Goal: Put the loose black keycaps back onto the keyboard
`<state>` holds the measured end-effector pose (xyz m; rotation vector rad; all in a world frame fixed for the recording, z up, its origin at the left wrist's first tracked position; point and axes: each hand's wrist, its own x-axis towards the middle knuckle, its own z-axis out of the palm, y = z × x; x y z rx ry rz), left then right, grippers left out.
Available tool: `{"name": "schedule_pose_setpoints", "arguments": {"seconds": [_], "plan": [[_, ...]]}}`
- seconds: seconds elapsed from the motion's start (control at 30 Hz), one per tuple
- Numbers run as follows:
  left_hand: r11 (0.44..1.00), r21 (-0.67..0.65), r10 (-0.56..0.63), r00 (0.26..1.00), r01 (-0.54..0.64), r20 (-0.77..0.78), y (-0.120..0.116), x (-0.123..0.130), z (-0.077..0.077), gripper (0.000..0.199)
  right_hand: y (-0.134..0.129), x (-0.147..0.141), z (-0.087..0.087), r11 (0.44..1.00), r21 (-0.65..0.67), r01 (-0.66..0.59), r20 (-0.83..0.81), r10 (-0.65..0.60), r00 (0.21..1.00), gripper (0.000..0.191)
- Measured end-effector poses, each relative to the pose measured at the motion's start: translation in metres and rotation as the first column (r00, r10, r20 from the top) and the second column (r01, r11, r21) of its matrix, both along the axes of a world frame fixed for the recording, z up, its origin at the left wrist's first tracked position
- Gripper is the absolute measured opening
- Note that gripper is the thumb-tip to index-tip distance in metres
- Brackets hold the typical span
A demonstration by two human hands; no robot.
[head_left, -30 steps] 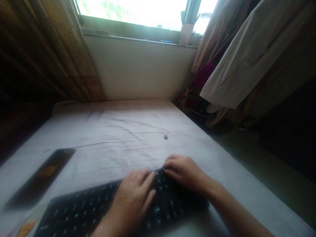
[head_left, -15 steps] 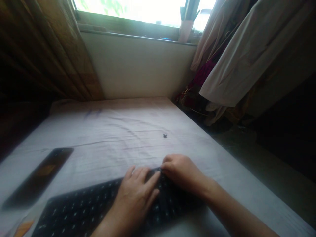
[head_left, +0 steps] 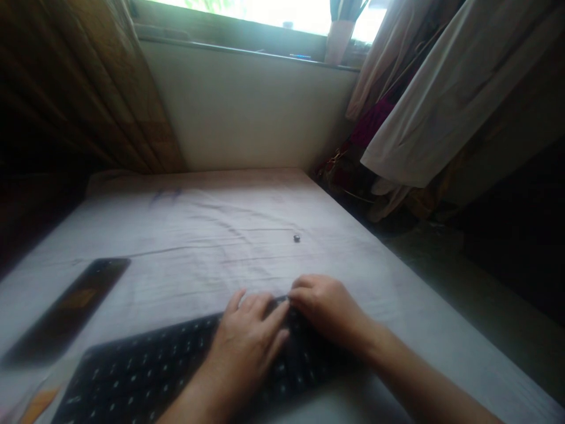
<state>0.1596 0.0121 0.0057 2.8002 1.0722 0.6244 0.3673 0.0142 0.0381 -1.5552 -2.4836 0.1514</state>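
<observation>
A black keyboard [head_left: 145, 371] lies tilted across the near part of the cloth-covered surface. My left hand [head_left: 247, 335] rests over its middle with the fingers apart, the index finger reaching to the upper edge. Touching the same edge, my right hand [head_left: 320, 300] has its fingers bent and pressed together at the tips, close to the left index fingertip. What the right fingertips pinch, if anything, is too small and blurred to name. Beyond the hands sits a small dark round object [head_left: 296, 238] on the cloth.
A dark phone-like slab [head_left: 66, 312] lies at the left, with an orange and white item [head_left: 42, 403] below it. The pale sheet [head_left: 198, 235] reaches back to the wall. Hanging clothes [head_left: 415, 118] are at the right, a curtain [head_left: 110, 88] at the left.
The camera view has tipped slightly downward, so the background sits higher in the picture. Both hands stay at the keyboard's upper edge, with only a slight shift.
</observation>
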Motion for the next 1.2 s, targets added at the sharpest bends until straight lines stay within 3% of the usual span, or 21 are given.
{"name": "schedule_pose_setpoints", "arguments": {"seconds": [0.27,0.47,0.57,0.67,0.73,0.83,1.03,1.2], "plan": [[1.000,-0.013,-0.003,1.000,0.003,0.009,0.001,0.000,0.001,0.035,0.000,0.000,-0.001,1.000,0.001,-0.003,0.005,0.003,1.000,0.013],[1.000,-0.008,-0.002,1.000,0.002,0.009,0.001,0.001,0.000,0.032,-0.009,0.000,-0.012,0.990,0.128,-0.056,0.030,0.053,0.998,0.009],[1.000,-0.025,-0.005,1.000,0.005,0.003,0.001,0.002,0.000,0.032,-0.012,0.003,-0.015,0.986,0.149,-0.074,-0.030,0.080,0.996,0.012],[0.999,-0.034,0.008,1.000,-0.007,0.006,0.001,0.001,-0.001,0.033,-0.005,0.012,-0.013,0.995,0.080,-0.065,-0.183,0.079,0.980,0.020],[1.000,-0.026,0.008,1.000,-0.008,0.020,0.001,0.001,-0.002,0.032,0.007,0.022,-0.010,1.000,-0.006,0.006,-0.270,-0.007,0.963,0.024],[1.000,-0.001,0.010,0.998,-0.010,0.054,0.001,0.000,-0.004,0.031,0.030,0.038,-0.006,0.984,-0.102,0.144,-0.264,-0.167,0.950,0.024],[0.992,0.125,-0.020,0.998,0.013,0.061,0.003,-0.001,-0.007,0.031,0.082,0.057,-0.014,0.926,-0.115,0.359,-0.158,-0.374,0.914,0.020],[0.971,0.239,-0.038,0.999,0.027,0.039,0.008,-0.003,-0.010,0.033,0.112,0.053,-0.028,0.876,-0.098,0.472,-0.126,-0.481,0.868,0.038]]}}
